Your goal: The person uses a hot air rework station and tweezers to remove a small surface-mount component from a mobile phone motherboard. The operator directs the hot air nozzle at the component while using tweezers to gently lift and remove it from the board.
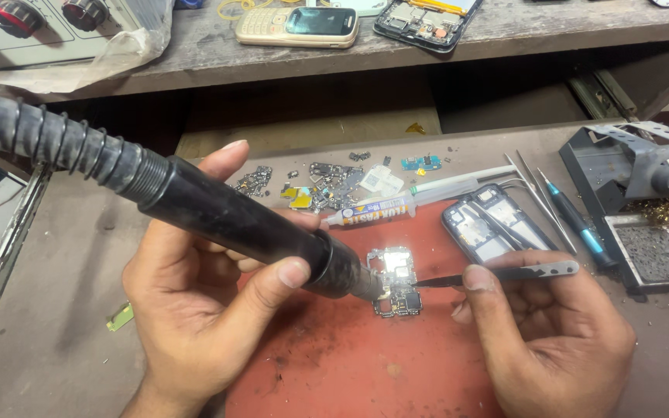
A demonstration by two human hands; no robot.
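My left hand (195, 310) grips a black hot-air wand (234, 220) with a ribbed hose running off to the upper left. Its nozzle points down at a small phone circuit board (398, 288) lying on a red mat (365, 364). A bright patch glows on the upper part of the board. My right hand (543, 333) pinches metal tweezers (505, 274), whose black tips touch the board's right edge.
Behind the board lie a syringe tube of paste (381, 210), an opened phone frame (488, 224), spare tweezers and a teal screwdriver (578, 224). Small parts are scattered at the back. A soldering stand (644, 201) sits right. The shelf above holds a beige keypad phone (297, 25).
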